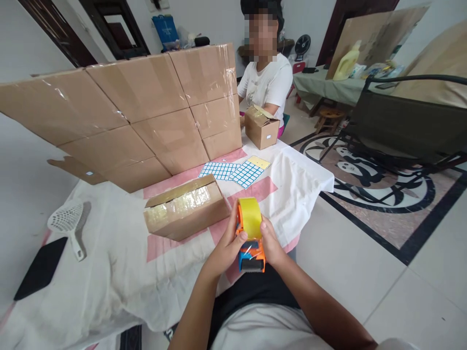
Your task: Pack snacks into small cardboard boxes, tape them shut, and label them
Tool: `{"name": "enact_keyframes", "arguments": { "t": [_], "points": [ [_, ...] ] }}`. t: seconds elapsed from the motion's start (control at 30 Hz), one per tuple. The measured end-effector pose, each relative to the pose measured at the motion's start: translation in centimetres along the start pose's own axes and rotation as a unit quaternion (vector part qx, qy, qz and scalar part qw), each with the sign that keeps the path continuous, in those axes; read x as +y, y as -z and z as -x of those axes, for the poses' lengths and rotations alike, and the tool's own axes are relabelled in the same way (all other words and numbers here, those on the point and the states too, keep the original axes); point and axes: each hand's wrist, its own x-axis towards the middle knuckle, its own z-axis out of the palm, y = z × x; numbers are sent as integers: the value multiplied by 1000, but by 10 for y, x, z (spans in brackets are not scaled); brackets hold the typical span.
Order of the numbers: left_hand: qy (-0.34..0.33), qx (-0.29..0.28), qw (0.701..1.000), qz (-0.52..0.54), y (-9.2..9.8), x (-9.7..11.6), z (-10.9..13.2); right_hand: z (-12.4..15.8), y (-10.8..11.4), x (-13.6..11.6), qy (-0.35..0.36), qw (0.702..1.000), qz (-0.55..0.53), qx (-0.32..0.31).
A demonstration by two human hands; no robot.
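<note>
Between my two hands is a tape dispenser (251,257), orange and blue with a dark roller, loaded with a wide yellow roll of tape (251,217). My left hand (229,240) grips its left side, thumb near the base of the roll. From the other side, my right hand (272,240) closes round it. Just beyond my left hand, a taped cardboard box (188,209) lies on the cloth-covered table (109,272). Behind that box are two sheets of blue-edged white labels (250,172), partly overlapping, one with a yellow part.
Stacked cardboard boxes (156,107) form a wall at the back left. Across the table a person (266,82) sits beside a small box (261,127) with raised flaps. A white slotted ladle (69,221) and a black flat object (41,268) lie left. A dark chair (404,116) stands right.
</note>
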Motion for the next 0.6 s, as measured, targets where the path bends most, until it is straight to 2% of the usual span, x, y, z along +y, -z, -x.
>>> {"name": "enact_keyframes", "arguments": {
  "t": [0.07, 0.23, 0.3, 0.37, 0.5, 0.6],
  "points": [
    [22, 8, 1000, -4, 0, -3, 1, 2, 0, 0, -19, 1000, 2, 23],
    [66, 146, 983, -90, -11, -25, 16, 1, 10, 8, -29, 993, 37, 108],
    [53, 148, 978, -139, -18, -32, 24, -3, 15, 12, -8, 987, 81, 135],
    [26, 142, 975, -169, -23, -36, 28, -7, 19, 13, 14, 982, 134, 135],
    [0, 152, 978, -141, -27, -35, 26, -14, 16, 16, 42, 970, 213, 113],
    [-24, 190, 972, -139, -30, -25, 24, -19, 13, 22, 54, 970, 211, 113]
  ]
}}
